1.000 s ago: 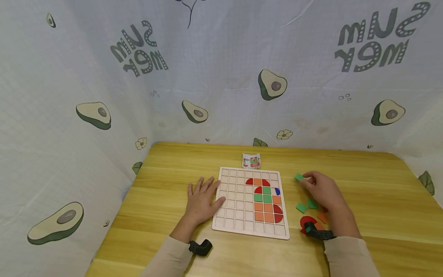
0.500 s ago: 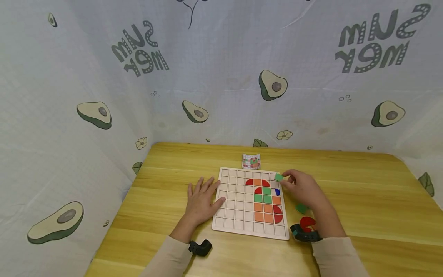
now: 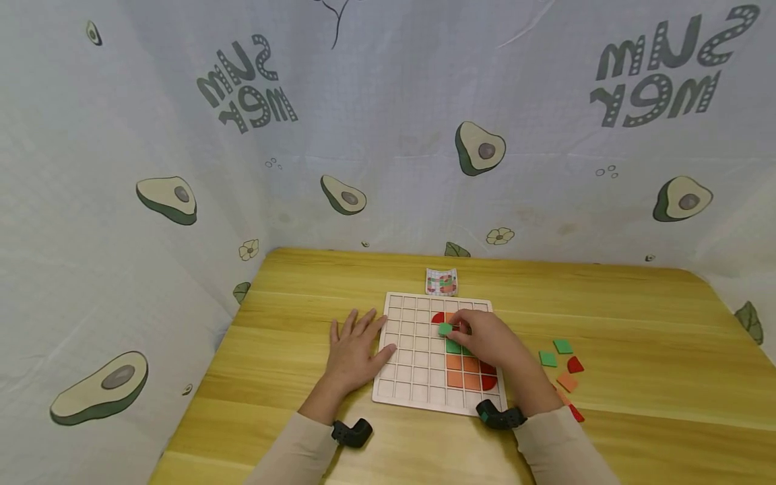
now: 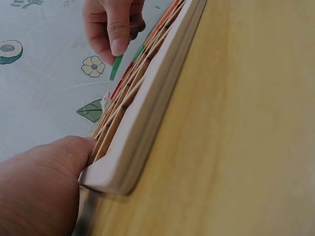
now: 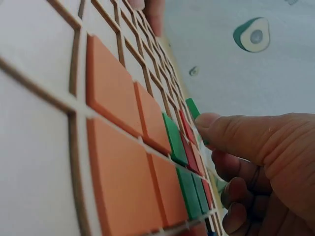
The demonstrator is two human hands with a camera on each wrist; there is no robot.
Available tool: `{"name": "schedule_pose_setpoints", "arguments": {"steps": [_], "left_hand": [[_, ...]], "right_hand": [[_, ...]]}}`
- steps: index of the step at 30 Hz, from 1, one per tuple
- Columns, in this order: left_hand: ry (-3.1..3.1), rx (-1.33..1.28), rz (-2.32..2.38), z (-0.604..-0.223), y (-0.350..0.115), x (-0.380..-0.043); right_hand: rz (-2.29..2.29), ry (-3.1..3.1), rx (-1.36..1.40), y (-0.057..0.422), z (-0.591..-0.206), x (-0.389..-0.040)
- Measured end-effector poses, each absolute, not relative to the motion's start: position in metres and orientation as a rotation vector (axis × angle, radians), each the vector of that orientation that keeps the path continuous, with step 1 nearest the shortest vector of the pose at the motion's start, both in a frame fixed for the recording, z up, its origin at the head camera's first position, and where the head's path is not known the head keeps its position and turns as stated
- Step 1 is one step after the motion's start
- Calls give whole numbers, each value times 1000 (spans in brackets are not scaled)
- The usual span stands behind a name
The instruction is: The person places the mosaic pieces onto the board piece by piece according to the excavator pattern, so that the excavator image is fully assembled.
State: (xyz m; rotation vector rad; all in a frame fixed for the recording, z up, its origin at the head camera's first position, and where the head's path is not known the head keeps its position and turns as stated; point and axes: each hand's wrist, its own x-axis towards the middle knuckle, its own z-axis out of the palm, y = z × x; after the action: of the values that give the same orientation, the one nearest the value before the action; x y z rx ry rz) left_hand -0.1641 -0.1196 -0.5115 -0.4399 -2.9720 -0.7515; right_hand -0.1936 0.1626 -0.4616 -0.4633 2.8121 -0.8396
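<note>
My right hand (image 3: 488, 335) pinches a green square tile (image 3: 445, 329) between thumb and fingertips, close over the wooden grid board (image 3: 403, 392). In the right wrist view the green tile (image 5: 193, 109) stands tilted on edge, just above the board's surface. My left hand (image 3: 353, 353) lies with spread fingers at the board's left edge, its thumb reaching onto the rim, as the left wrist view also shows with the thumb (image 4: 54, 167). Orange tiles (image 3: 463, 372) fill cells right of centre, with a red quarter-round tile (image 3: 438, 317) farther back. My right hand hides several other placed tiles.
A small printed pattern card (image 3: 441, 282) stands behind the board. To the right lie loose pieces on the table: green squares (image 3: 562, 346), an orange square (image 3: 567, 382) and red quarter-rounds (image 3: 575, 364). A patterned cloth (image 3: 394, 135) hangs behind the table.
My right hand has carried the green tile leftward from the table's right side, past the board's far right corner, to over its middle. The left hand stays in place.
</note>
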Motion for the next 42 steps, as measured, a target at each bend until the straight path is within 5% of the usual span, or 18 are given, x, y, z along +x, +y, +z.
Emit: {"name": "schedule_pose_setpoints", "arguments": {"steps": [42], "left_hand": [[-2973, -428, -759, -510, -119, -163]], "right_hand": [[-794, 2857, -433, 152, -465, -195]]}}
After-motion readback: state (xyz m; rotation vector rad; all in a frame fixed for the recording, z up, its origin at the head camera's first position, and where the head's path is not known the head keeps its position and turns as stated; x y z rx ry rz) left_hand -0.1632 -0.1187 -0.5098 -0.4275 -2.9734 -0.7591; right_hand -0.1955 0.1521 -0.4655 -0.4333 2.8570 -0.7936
